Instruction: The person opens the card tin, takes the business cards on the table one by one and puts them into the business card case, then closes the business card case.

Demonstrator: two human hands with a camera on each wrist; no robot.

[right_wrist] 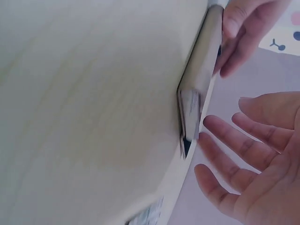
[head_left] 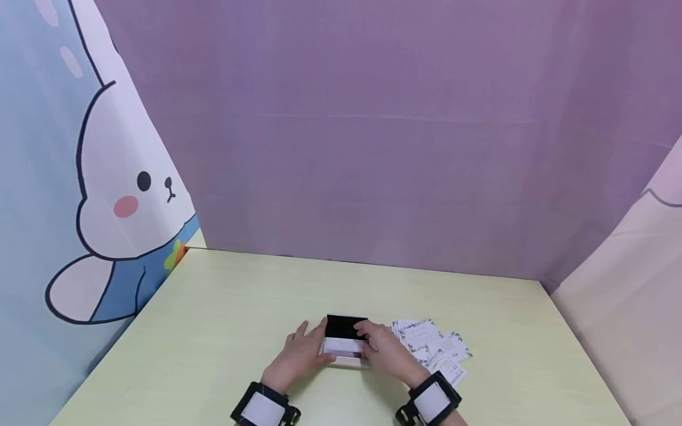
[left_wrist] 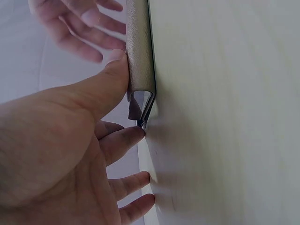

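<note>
No legible text: print on the scattered cards (head_left: 431,346) and on the card in the case (head_left: 343,343) is too small.

Materials and finishes we see on the table

We see a card case (head_left: 345,342) with a grained, leather-like matt skin and a shiny metal edge in the left wrist view, its black lining dull; the table (head_left: 224,319) looks like smooth pale laminate with faint wood grain and a soft sheen; the cards (head_left: 434,346) to its right look like matt printed paper; the purple backdrop (head_left: 373,148) behind is matt cloth, faintly creased.
</note>
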